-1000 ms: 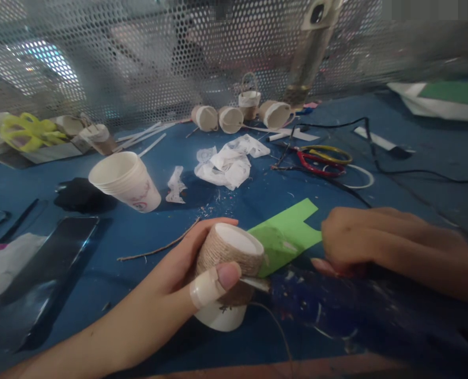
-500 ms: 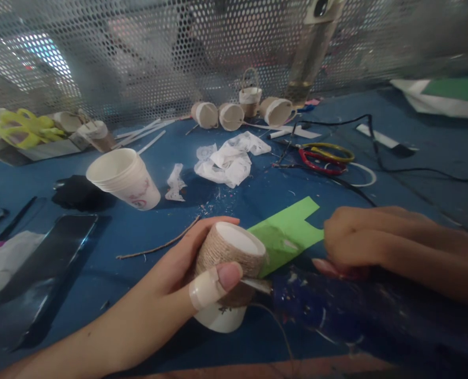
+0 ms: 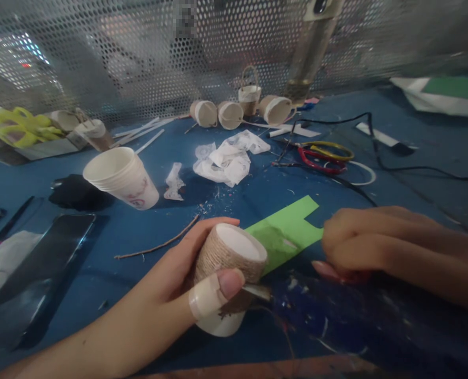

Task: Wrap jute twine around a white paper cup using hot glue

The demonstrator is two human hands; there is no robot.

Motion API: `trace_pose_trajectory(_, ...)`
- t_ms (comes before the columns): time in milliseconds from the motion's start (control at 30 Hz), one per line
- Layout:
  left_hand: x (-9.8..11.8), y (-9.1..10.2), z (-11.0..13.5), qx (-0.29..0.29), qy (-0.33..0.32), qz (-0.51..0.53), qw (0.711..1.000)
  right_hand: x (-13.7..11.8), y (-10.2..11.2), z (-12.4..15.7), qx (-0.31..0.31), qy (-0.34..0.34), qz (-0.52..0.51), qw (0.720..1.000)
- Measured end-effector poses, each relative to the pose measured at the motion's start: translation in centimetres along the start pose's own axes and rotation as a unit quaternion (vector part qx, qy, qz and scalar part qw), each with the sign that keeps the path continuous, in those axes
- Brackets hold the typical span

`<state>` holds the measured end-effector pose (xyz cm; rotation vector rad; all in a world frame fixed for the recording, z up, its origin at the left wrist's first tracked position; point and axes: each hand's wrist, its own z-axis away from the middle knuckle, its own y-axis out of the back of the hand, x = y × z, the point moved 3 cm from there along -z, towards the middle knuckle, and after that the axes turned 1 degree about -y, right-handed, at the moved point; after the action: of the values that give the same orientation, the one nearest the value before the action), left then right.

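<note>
My left hand (image 3: 186,279) is wrapped round a paper cup (image 3: 237,263) whose upturned base end is wound with brown twine. The thumb, with a pale bandage on it, presses on the cup's side. My right hand (image 3: 364,252) is closed round a dark blue glue gun (image 3: 308,308), its fingers partly hidden behind the body. The gun's metal nozzle (image 3: 257,290) meets the cup just beside my left thumb. A loose strand of twine hangs below the nozzle. Behind the cup lies a notched green paper piece (image 3: 287,231).
Stacked paper cups (image 3: 125,179) and a phone (image 3: 52,268) lie at left. Crumpled white lace (image 3: 231,160) sits mid-table, with red- and yellow-handled scissors (image 3: 324,158) and a black cable (image 3: 371,147) to its right. Several twine-wrapped cups (image 3: 229,115) line the perforated screen (image 3: 147,58).
The cup has turned slightly in my left hand, and the nozzle has dipped a little with it. My right hand keeps its hold on the glue gun.
</note>
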<state>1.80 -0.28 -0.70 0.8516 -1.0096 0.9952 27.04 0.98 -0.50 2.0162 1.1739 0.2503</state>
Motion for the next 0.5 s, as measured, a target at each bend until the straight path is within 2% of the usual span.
trace_pose_trajectory(133,-0.16,-0.21,0.04,-0.002,0.005,0.019,1.0,-0.04,-0.03,-0.05,-0.006,-0.003,-0.022,1.0)
trace_pose_trajectory(367,-0.01,-0.29,0.54,0.008,0.004,0.022,1.0,-0.83,0.23,0.24,0.006,-0.039,0.026,0.999)
trace_pose_trajectory(500,-0.9,0.01,-0.4,-0.004,-0.003,0.015,1.0,-0.53,-0.09,0.19,0.004,-0.034,-0.002,0.999)
